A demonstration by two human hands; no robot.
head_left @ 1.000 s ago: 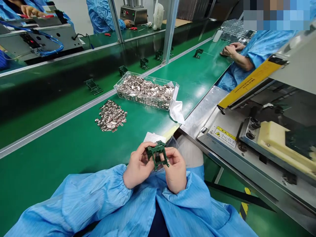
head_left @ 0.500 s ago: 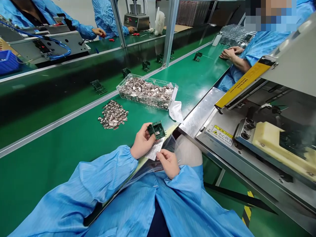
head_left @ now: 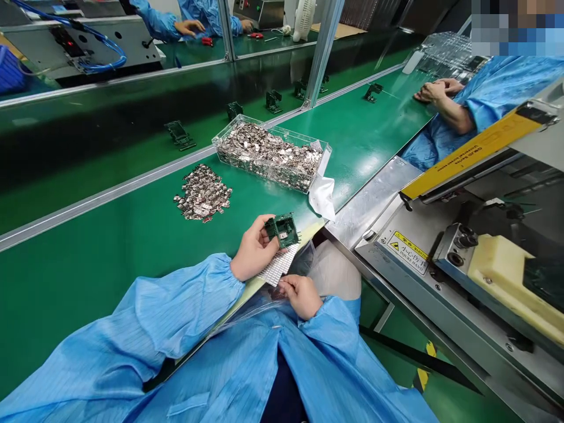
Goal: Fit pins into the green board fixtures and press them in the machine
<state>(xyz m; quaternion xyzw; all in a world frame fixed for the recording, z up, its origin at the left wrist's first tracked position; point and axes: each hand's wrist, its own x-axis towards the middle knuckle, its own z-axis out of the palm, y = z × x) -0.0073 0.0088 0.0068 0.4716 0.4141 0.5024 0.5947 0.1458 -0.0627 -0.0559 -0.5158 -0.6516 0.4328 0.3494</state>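
My left hand (head_left: pixel 254 251) is closed on a green circuit board assembly (head_left: pixel 287 230), a small box-like frame with thin pins and a silvery part inside. Under it, the same hand's fingers also lie against a white sheet of small labels (head_left: pixel 277 268) marked off in a grid. My right hand (head_left: pixel 304 296) pinches at the sheet's lower corner. Whether a single label is between those fingertips is too small to see. A pile of small metal pieces (head_left: pixel 202 194) lies on the green bench, beyond my left hand. Behind the assembly stands a clear plastic box (head_left: pixel 268 167) full of similar pieces.
A white crumpled wrapper (head_left: pixel 322 198) lies by the box. Several green board assemblies (head_left: pixel 179 135) stand along the belt. To my right is a machine with a yellow bar (head_left: pixel 471 154) and a warning label. A co-worker's hands (head_left: pixel 436 92) rest at the far right.
The view has shifted, so the bench appears further up and right. My right fingertips have moved slightly down at the sheet's corner. My left hand keeps hold of the circuit board assembly.
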